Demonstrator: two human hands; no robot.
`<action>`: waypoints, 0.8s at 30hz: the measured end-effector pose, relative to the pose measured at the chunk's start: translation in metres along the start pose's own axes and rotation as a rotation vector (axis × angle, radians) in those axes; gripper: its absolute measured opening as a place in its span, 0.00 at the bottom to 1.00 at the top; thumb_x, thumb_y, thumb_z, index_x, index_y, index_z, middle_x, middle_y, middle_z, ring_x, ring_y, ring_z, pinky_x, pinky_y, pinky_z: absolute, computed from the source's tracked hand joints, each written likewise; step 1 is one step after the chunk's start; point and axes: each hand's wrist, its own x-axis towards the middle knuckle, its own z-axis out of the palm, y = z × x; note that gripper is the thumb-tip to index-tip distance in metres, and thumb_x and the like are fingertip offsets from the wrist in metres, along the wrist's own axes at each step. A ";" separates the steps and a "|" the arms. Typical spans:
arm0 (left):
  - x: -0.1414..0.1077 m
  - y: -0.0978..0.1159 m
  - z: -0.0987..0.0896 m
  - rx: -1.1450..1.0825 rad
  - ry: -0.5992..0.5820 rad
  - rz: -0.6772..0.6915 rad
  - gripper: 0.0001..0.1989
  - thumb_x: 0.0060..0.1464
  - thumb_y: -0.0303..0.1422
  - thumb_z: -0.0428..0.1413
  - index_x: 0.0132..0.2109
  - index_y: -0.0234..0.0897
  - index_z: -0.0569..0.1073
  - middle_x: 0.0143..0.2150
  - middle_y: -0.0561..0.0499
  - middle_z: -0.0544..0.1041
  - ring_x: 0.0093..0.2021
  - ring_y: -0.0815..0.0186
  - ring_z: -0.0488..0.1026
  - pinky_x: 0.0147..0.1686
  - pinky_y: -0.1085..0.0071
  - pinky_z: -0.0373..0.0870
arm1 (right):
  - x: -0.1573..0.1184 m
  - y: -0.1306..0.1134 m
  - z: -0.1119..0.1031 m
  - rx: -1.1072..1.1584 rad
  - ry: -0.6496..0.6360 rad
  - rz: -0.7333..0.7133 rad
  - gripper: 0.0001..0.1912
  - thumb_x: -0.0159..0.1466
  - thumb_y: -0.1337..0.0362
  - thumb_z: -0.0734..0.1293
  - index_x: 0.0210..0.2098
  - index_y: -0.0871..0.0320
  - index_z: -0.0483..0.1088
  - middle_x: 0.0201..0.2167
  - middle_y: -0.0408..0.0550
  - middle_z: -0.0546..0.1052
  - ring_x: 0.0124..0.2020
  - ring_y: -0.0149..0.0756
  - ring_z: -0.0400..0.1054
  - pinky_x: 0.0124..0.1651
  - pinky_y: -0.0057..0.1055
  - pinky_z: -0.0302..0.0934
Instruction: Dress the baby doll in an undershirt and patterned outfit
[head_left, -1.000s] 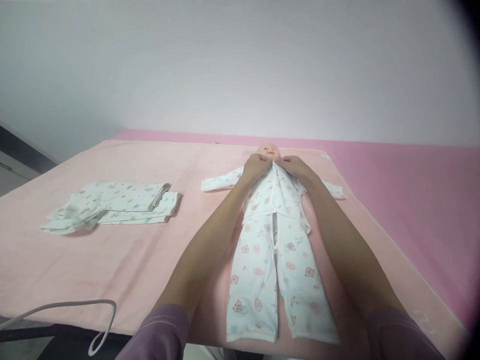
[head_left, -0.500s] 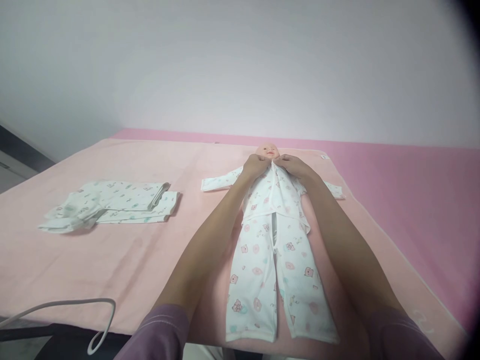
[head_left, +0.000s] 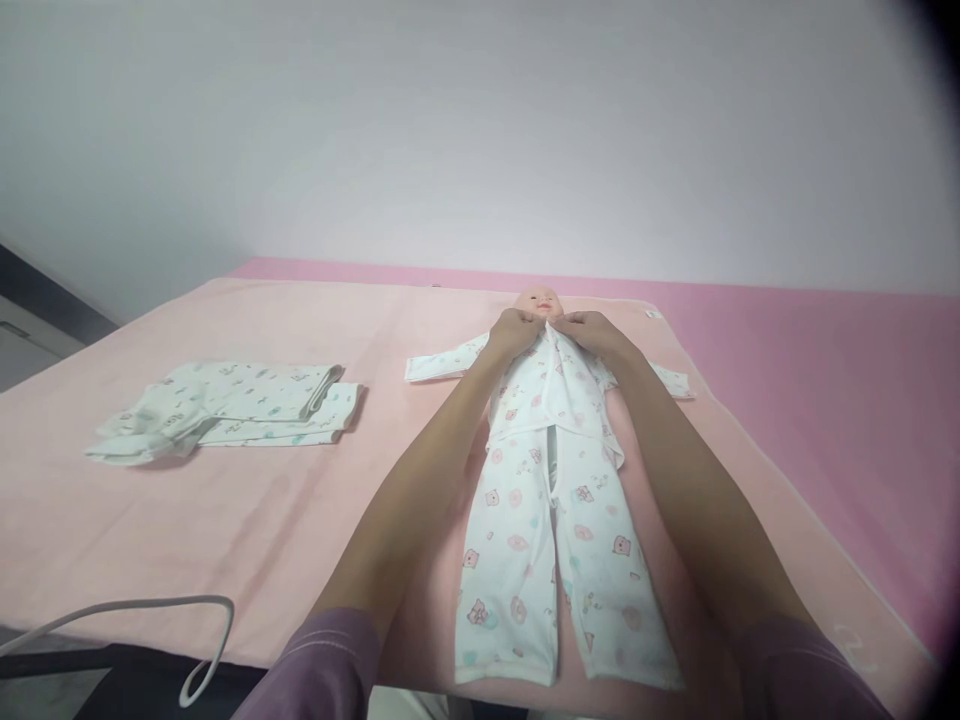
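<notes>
A baby doll (head_left: 541, 300) lies on its back, its head at the far end, wearing a white printed baby shirt (head_left: 551, 395). Below the shirt, white printed trousers (head_left: 501, 560) with an open crotch stretch toward me. At the neckline, just under the doll's chin, my left hand (head_left: 516, 332) pinches the shirt's front edge. From the other side my right hand (head_left: 592, 332) pinches the same neckline, the fingertips of both hands nearly meeting. The shirt sleeves (head_left: 442, 365) spread out to both sides. Whatever fastening lies between my fingers is hidden.
Folded white printed baby clothes (head_left: 232, 405) lie to the left on the pink sheet (head_left: 315, 560). A white cable (head_left: 150, 603) loops over the near left edge. Beyond the sheet, a darker pink surface (head_left: 810, 390) runs along the right and back to the wall.
Both hands keep their pinch at the shirt's neckline with hardly any movement. The whole view has shifted very slightly.
</notes>
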 end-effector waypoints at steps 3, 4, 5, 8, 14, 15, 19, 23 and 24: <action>-0.004 0.003 -0.001 0.006 0.003 0.003 0.19 0.65 0.34 0.62 0.27 0.39 0.66 0.22 0.55 0.65 0.24 0.69 0.64 0.30 0.71 0.60 | 0.001 0.001 -0.001 0.068 -0.037 0.002 0.13 0.67 0.55 0.80 0.43 0.58 0.85 0.51 0.53 0.88 0.52 0.45 0.80 0.55 0.34 0.70; -0.005 0.005 -0.002 0.006 0.001 0.007 0.19 0.66 0.34 0.62 0.27 0.39 0.66 0.22 0.55 0.65 0.24 0.70 0.64 0.30 0.71 0.59 | 0.001 0.002 -0.002 0.087 -0.046 0.001 0.13 0.66 0.55 0.82 0.42 0.58 0.85 0.51 0.53 0.88 0.52 0.45 0.80 0.55 0.34 0.71; -0.006 0.006 -0.002 0.005 -0.002 0.010 0.19 0.66 0.34 0.62 0.27 0.39 0.66 0.22 0.55 0.65 0.24 0.69 0.64 0.30 0.71 0.59 | 0.001 0.002 -0.002 0.099 -0.052 0.000 0.14 0.65 0.54 0.83 0.42 0.58 0.85 0.51 0.53 0.88 0.52 0.45 0.80 0.55 0.34 0.71; -0.009 0.008 -0.003 0.001 -0.006 0.013 0.19 0.66 0.35 0.61 0.27 0.39 0.66 0.23 0.55 0.65 0.24 0.69 0.63 0.30 0.71 0.58 | 0.000 0.001 -0.002 0.107 -0.064 0.001 0.15 0.64 0.53 0.83 0.42 0.58 0.85 0.51 0.53 0.88 0.52 0.44 0.80 0.56 0.34 0.72; -0.008 0.005 -0.002 0.007 0.003 0.011 0.19 0.65 0.36 0.61 0.26 0.40 0.65 0.22 0.56 0.61 0.24 0.69 0.60 0.30 0.70 0.55 | -0.001 0.000 -0.001 0.087 -0.075 0.000 0.14 0.67 0.54 0.82 0.43 0.58 0.86 0.52 0.52 0.88 0.53 0.44 0.79 0.56 0.33 0.70; -0.006 0.003 -0.002 0.005 0.003 0.008 0.18 0.65 0.36 0.62 0.27 0.39 0.67 0.22 0.55 0.62 0.24 0.69 0.61 0.30 0.70 0.56 | 0.000 0.001 -0.001 0.074 -0.072 -0.011 0.15 0.67 0.53 0.82 0.43 0.58 0.86 0.52 0.52 0.88 0.53 0.44 0.79 0.56 0.33 0.70; 0.002 -0.004 0.001 0.011 -0.002 0.012 0.17 0.66 0.38 0.62 0.29 0.38 0.70 0.23 0.54 0.65 0.25 0.68 0.65 0.30 0.70 0.61 | 0.007 0.008 -0.001 0.044 -0.065 -0.047 0.16 0.65 0.51 0.82 0.42 0.58 0.86 0.51 0.51 0.88 0.54 0.44 0.78 0.55 0.33 0.69; 0.008 -0.009 0.003 0.030 0.013 0.026 0.20 0.68 0.39 0.61 0.29 0.39 0.67 0.24 0.54 0.67 0.24 0.68 0.67 0.29 0.70 0.63 | 0.015 0.016 -0.002 0.060 -0.069 -0.049 0.20 0.62 0.48 0.84 0.42 0.58 0.86 0.50 0.51 0.87 0.53 0.45 0.78 0.54 0.33 0.70; 0.008 -0.009 0.003 0.031 0.014 0.027 0.20 0.68 0.38 0.61 0.29 0.39 0.67 0.24 0.54 0.67 0.24 0.68 0.67 0.29 0.70 0.63 | 0.016 0.017 -0.003 0.064 -0.070 -0.040 0.21 0.61 0.48 0.84 0.43 0.57 0.86 0.50 0.51 0.87 0.52 0.44 0.78 0.54 0.34 0.70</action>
